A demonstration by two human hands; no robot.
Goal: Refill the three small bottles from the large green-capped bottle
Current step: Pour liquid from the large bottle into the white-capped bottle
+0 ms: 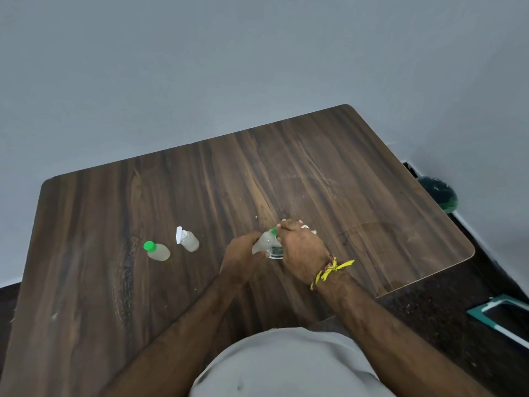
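- Head view: a dark wood-grain table (329, 173) is seen from above, set against a grey wall.
- A large bottle (267, 243) with a green cap (274, 231) is held near the table's middle, tilted.
- The left hand (242, 257) is wrapped round the bottle's body.
- The right hand (300, 247) is closed over the cap end; a yellow thread band (329, 270) is worn at its wrist.
- A small green-capped bottle (157, 250) is stood well left of the hands.
- A small bottle with an open white flip lid (187, 239) is stood just beside it.
- A third small bottle cannot be made out.
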